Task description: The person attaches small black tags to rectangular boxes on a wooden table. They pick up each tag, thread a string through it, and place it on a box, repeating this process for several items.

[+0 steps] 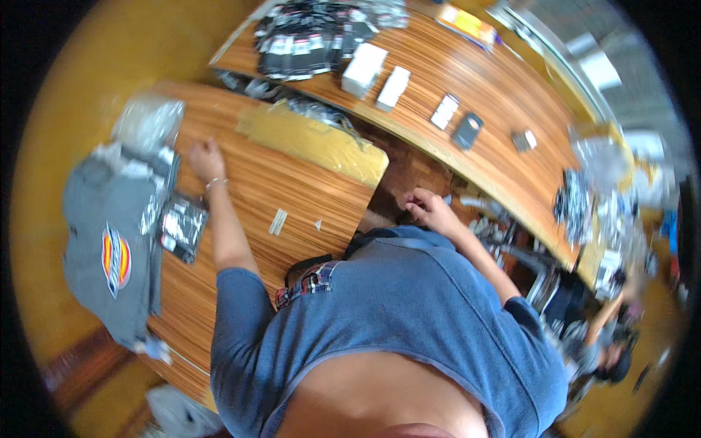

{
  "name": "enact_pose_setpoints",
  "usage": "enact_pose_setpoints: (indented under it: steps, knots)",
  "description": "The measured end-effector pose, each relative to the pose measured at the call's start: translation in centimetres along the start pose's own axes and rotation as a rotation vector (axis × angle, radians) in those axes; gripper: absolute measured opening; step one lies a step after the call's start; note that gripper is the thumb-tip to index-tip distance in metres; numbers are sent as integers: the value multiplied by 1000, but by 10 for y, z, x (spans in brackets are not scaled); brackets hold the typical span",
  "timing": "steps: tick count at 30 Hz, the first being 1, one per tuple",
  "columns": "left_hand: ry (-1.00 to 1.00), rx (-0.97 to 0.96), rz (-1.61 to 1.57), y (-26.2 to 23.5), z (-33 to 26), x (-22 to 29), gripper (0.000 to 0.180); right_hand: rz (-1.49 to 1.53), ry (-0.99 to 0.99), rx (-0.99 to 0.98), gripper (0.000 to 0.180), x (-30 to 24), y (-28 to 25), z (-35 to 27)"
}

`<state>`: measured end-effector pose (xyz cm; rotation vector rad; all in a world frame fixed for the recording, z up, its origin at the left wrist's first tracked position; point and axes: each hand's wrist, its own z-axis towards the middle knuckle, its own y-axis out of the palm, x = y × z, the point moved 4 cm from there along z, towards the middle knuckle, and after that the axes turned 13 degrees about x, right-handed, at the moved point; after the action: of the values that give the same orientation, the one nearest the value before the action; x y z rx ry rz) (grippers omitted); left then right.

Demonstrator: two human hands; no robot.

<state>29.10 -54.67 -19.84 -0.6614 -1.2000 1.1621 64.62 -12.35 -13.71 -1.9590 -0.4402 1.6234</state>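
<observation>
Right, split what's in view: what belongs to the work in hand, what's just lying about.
Likely in the work, being nearest the left hand:
grey printed garment
black packet
clear plastic bag

Likely just lying about:
pale strips
larger white box
smaller white box
pile of dark packets

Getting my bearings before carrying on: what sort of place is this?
Probably a garment-packing workroom, though I can't be certain: a printed grey garment lies on the left table, clear plastic packaging sits just beyond it, and many dark packets are heaped on the far table.
</observation>
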Motion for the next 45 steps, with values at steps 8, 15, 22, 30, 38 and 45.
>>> enact_pose_setpoints:
  steps: [8, 15, 22, 30, 38, 45]
  knots:
    - [881, -134, -259, 45, -173, 172, 76, -26, 126, 36, 23, 32, 13, -44]
    - [1194, -517, -333, 17, -292, 237, 55, -70, -123, 157, 22, 10, -26, 25]
    - [778, -478, -688, 16, -278, 235, 32, 237, 4, -21, 21, 6, -61, 106]
    - [-74, 440, -474, -9, -196, 162, 23, 527, -486, -77, 20, -97, -115, 313]
    - [-141, 353, 152, 12, -186, 141, 40, -302, -375, 122, 54, -87, -21, 566]
    - [-237, 304, 138, 11, -187, 141, 38, -499, -329, 330, 66, -86, 22, 583]
